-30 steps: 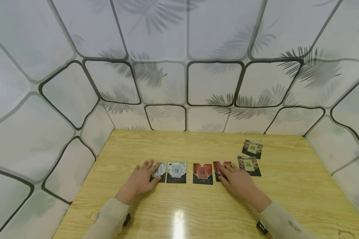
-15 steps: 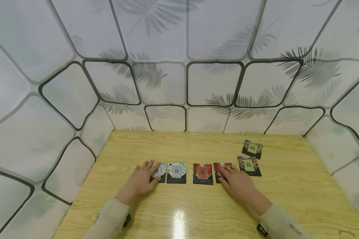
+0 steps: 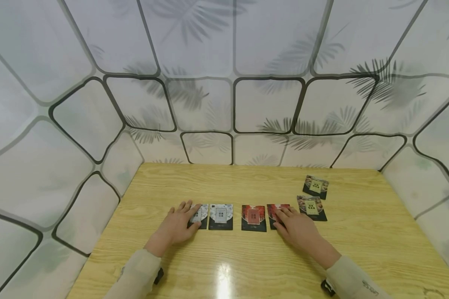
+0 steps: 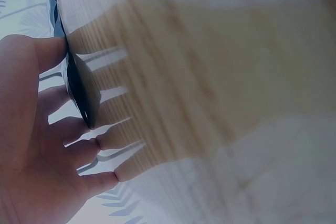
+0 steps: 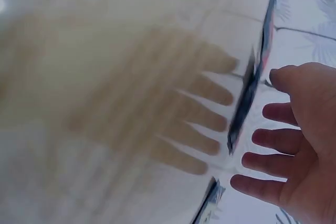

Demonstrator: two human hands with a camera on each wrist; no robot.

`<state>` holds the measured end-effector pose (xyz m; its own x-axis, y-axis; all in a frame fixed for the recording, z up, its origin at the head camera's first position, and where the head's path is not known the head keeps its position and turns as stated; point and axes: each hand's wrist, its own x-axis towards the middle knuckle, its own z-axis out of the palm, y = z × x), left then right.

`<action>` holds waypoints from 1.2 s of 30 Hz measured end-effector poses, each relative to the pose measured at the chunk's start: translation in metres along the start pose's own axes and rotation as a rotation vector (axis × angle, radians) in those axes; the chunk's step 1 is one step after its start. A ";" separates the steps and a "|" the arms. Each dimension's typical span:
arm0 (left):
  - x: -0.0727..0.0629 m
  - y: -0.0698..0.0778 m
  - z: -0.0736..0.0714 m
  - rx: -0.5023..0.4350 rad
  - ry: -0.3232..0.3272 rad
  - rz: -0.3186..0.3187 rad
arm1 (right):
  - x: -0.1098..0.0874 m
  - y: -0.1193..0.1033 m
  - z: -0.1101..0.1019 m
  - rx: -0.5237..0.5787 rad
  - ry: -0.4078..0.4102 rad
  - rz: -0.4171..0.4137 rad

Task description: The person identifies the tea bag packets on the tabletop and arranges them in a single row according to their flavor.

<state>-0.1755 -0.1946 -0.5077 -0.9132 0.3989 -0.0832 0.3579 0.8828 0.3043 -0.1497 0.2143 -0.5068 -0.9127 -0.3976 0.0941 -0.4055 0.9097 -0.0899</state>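
Observation:
In the head view my left hand point(image 3: 177, 225) lies with fingers spread, thumb and fingertips on a flat white-and-black packet point(image 3: 199, 214), covering its left part. The left wrist view has the thumb against that packet's edge point(image 4: 83, 90). A matching white packet point(image 3: 220, 216) lies just to its right. My right hand point(image 3: 297, 226), fingers extended, reaches over a red-and-black packet point(image 3: 275, 209) and hides its lower right part. Left of it is another red packet point(image 3: 253, 218). The right wrist view shows straight fingers point(image 5: 278, 137) beside the packets; contact there is unclear.
Two dark packets with yellow labels lie right of the red ones: a nearer packet point(image 3: 312, 207) close to my right fingers, and a farther packet point(image 3: 316, 187) behind it. All lie on a wooden table point(image 3: 217, 180). A patterned wall point(image 3: 262, 147) borders its back.
The red packet under my right hand has shifted very slightly toward me since a second ago. Both hands stay almost where they were, and the other packets look unmoved.

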 end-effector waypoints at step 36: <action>0.000 0.000 0.001 0.001 -0.009 -0.016 | -0.010 0.089 -0.001 0.182 -0.073 0.151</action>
<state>-0.1749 -0.1939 -0.5088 -0.9172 0.3865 -0.0965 0.3430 0.8894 0.3021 -0.1768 0.2994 -0.5149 -0.9621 -0.2726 -0.0049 -0.2607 0.9252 -0.2756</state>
